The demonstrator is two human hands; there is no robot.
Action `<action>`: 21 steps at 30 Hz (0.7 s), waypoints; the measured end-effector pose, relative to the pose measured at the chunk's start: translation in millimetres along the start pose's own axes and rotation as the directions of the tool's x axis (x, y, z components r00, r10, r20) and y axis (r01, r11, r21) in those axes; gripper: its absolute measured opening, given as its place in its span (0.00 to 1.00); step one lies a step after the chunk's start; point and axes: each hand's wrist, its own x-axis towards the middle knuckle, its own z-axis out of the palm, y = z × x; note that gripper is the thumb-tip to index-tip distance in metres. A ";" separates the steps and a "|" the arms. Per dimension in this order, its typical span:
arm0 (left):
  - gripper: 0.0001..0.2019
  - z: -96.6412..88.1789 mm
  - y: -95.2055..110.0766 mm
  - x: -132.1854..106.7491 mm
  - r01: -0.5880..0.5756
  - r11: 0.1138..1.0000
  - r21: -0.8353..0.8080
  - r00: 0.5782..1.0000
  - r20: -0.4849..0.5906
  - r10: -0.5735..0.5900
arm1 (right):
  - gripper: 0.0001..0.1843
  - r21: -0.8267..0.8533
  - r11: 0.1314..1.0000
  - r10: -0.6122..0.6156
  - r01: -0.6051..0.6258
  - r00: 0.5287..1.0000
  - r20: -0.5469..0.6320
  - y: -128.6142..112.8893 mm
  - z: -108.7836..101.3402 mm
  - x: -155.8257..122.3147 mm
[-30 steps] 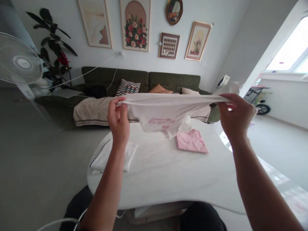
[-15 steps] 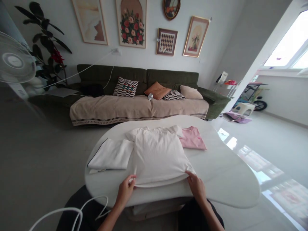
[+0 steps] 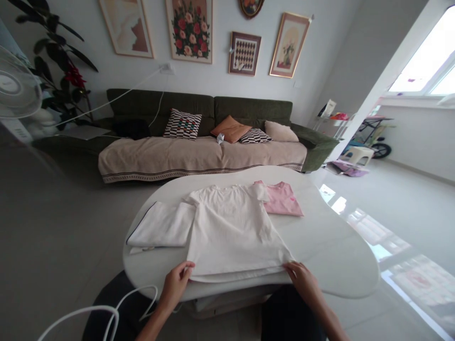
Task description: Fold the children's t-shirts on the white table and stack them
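A white T-shirt (image 3: 234,232) lies spread on the white table (image 3: 334,255), its neck and sleeves toward the sofa and its hem toward me. My left hand (image 3: 177,280) pinches the left corner of the hem. At the other corner, my right hand (image 3: 301,276) has the hem between thumb and fingers. To the left, a folded white cloth with a dark edge (image 3: 163,225) lies right beside the shirt. A folded pink shirt (image 3: 283,201) sits at the right, partly under the white sleeve.
Behind the table stands a green sofa (image 3: 254,111) with a beige cover and several cushions. A fan (image 3: 17,85) is at the far left. Near my left leg a white cable (image 3: 117,308) loops up. A rack (image 3: 336,124) and a stool (image 3: 358,155) are at the right.
Both hands have moved apart and slightly toward me, drawing the hem wider. The white T-shirt now lies flatter, with its sides stretched out. The view has shifted slightly.
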 end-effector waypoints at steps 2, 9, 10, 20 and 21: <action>0.17 -3.5 -8.1 -2.2 0.015 0.999 -0.032 0.999 0.030 -0.014 | 0.15 0.013 1.000 -0.020 0.019 0.997 0.068 3.9 -5.2 -3.1; 0.11 -4.2 -10.9 -8.6 -0.023 0.992 0.121 0.997 0.076 0.014 | 0.17 -0.062 0.997 -0.054 0.052 0.998 -0.024 -3.3 -11.6 13.2; 0.10 -4.0 -6.9 -9.9 -0.078 0.979 0.188 0.996 0.046 0.071 | 0.17 -0.081 0.994 -0.075 0.074 0.997 -0.011 -5.9 -12.3 17.0; 0.10 -8.5 14.0 -14.3 -0.369 0.745 0.556 0.929 0.243 0.279 | 0.12 -0.229 0.945 -0.180 0.233 0.957 0.229 -9.6 -31.4 30.4; 0.09 -8.5 13.0 -13.5 -0.378 0.732 0.567 0.925 0.264 0.273 | 0.12 -0.248 0.939 -0.181 0.238 0.955 0.233 -9.7 -30.9 31.9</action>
